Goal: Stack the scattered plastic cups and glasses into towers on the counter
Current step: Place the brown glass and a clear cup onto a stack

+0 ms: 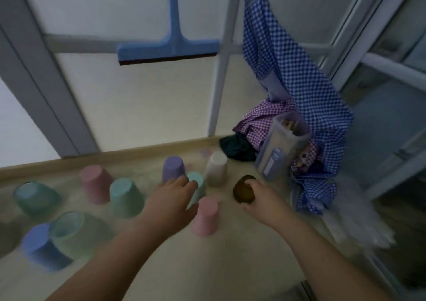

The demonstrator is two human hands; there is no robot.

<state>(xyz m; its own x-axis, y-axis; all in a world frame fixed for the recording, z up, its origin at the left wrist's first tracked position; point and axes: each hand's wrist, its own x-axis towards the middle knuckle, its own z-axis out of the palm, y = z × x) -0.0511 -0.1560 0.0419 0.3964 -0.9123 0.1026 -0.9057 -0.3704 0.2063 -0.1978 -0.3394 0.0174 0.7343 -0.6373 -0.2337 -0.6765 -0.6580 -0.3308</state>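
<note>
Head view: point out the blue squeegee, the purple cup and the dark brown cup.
blue squeegee (pixel 168 52), head view, on the middle of its head.
purple cup (pixel 173 168), head view, on its side wall.
dark brown cup (pixel 242 191), head view, on its visible side.

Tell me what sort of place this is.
Probably a home kitchen or utility corner: a counter against a frosted window, a blue squeegee hanging there, and checked cloths draped beside it.

Hands among upturned cups on the tabletop (pixel 242 261)
Right hand (pixel 261 200) grips a brown glass (pixel 243 191); left hand (pixel 171 200) spreads over a teal cup (pixel 197 186).
</note>
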